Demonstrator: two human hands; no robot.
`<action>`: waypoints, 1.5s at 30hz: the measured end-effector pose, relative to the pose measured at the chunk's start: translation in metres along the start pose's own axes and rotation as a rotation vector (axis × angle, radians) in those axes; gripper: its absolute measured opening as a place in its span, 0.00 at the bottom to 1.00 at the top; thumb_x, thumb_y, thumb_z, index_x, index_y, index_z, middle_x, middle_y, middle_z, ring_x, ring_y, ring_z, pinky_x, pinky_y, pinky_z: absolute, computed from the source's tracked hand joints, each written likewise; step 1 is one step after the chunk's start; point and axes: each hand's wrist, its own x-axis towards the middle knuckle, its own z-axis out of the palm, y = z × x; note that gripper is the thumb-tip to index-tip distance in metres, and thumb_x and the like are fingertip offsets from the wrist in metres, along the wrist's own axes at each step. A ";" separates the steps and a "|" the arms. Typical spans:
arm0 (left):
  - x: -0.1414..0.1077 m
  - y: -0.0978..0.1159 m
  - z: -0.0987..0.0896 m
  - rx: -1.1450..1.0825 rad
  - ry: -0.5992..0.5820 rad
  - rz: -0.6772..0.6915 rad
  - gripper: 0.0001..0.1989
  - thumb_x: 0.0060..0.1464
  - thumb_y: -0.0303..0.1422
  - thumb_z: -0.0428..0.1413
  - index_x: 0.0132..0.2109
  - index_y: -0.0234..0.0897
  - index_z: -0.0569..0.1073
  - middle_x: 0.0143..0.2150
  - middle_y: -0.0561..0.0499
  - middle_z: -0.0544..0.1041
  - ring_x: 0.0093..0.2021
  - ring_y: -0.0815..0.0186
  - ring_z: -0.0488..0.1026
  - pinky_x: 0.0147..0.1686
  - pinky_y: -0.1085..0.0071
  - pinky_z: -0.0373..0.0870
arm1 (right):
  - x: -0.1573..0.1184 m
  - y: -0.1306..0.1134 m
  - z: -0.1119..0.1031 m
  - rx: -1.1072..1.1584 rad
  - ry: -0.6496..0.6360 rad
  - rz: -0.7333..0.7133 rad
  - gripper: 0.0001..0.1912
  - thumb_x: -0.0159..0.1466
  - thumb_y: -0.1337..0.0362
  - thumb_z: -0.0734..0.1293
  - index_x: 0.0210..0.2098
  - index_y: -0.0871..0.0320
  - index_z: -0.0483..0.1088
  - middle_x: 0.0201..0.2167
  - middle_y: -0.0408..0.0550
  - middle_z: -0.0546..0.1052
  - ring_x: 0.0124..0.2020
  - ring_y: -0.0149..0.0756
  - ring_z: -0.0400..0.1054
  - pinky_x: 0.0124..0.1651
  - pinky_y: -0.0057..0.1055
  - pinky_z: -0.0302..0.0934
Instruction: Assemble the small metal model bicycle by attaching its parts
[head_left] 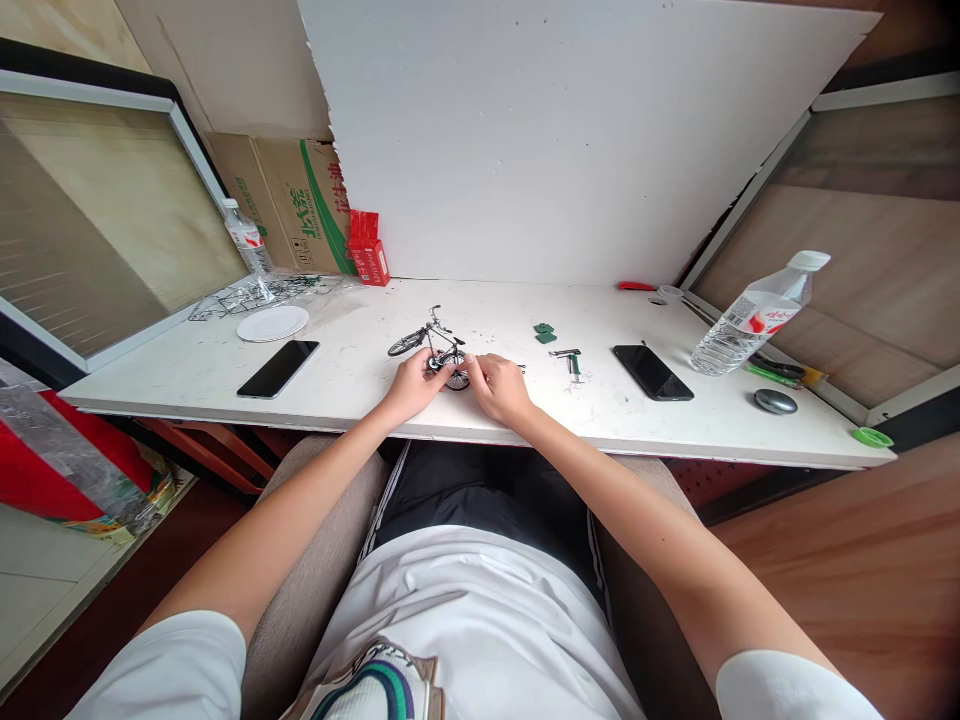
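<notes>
A small black model bicycle (433,326) stands tilted on the white table, its handlebars at the top and one wheel out to the left. My left hand (415,388) is closed on the frame near the other wheel. With fingers pinched at that wheel's right side, my right hand (496,385) also grips the bicycle. A thin dark piece pokes out to the right beyond my right hand; its kind is unclear. To the right lie green and dark small parts (574,364) and a few flat green pieces (544,332).
A phone (278,369) and a white lid-like disc (272,323) lie left, near black part frames (262,292). Another phone (652,373), a water bottle (757,315), a dark round object (775,401) and a green cap (872,437) are right. A red box (369,248) stands behind.
</notes>
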 end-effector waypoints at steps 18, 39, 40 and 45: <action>0.002 -0.006 0.000 0.015 0.013 0.005 0.18 0.63 0.49 0.65 0.46 0.40 0.75 0.45 0.45 0.85 0.34 0.58 0.85 0.34 0.64 0.80 | 0.000 0.002 0.002 0.020 0.001 0.002 0.41 0.81 0.38 0.45 0.43 0.54 0.81 0.31 0.52 0.81 0.36 0.44 0.75 0.41 0.36 0.58; 0.000 0.000 -0.001 0.010 0.014 -0.001 0.17 0.63 0.47 0.65 0.42 0.39 0.72 0.39 0.49 0.83 0.33 0.60 0.85 0.34 0.67 0.78 | 0.002 0.001 0.007 -0.085 -0.011 -0.004 0.08 0.73 0.61 0.69 0.48 0.55 0.80 0.32 0.44 0.82 0.33 0.36 0.74 0.37 0.30 0.59; 0.001 -0.001 -0.001 0.016 0.014 0.000 0.16 0.63 0.47 0.65 0.42 0.40 0.72 0.39 0.49 0.83 0.32 0.60 0.85 0.34 0.67 0.78 | 0.002 0.001 0.008 -0.093 -0.014 0.003 0.08 0.74 0.61 0.69 0.48 0.55 0.80 0.32 0.45 0.82 0.33 0.36 0.74 0.37 0.30 0.59; 0.001 -0.005 -0.001 0.015 0.022 -0.003 0.18 0.63 0.48 0.65 0.42 0.40 0.71 0.38 0.50 0.82 0.32 0.61 0.84 0.32 0.69 0.76 | 0.003 0.002 0.008 -0.145 -0.017 0.029 0.11 0.77 0.55 0.69 0.47 0.55 0.79 0.34 0.46 0.83 0.33 0.37 0.75 0.36 0.31 0.58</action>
